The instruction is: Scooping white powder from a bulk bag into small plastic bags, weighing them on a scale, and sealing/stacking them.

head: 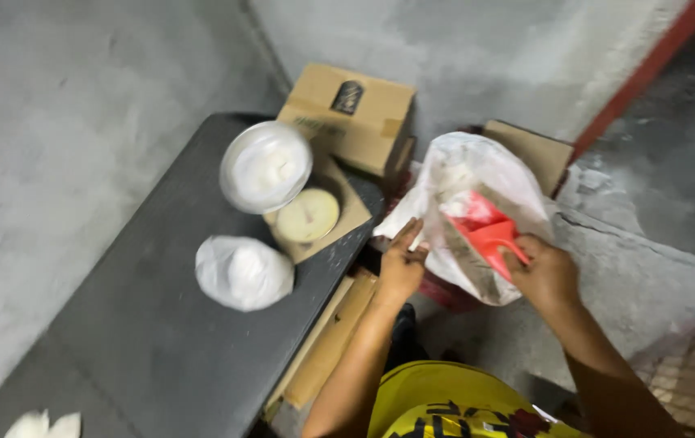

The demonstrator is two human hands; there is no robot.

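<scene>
2 hands (403, 264) (546, 276) at sack (477, 174), boxes (351, 118) behind

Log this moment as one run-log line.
left hand: holds white sack open | right hand: grips red scoop inside sack | dark table: tied bag, scale

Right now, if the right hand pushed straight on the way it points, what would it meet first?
The right hand holds the handle of a red scoop pointing up-left into the open white plastic bag. Going on, the scoop would probably meet the bag's contents or inner wall first; depth inside is unclear.
</scene>
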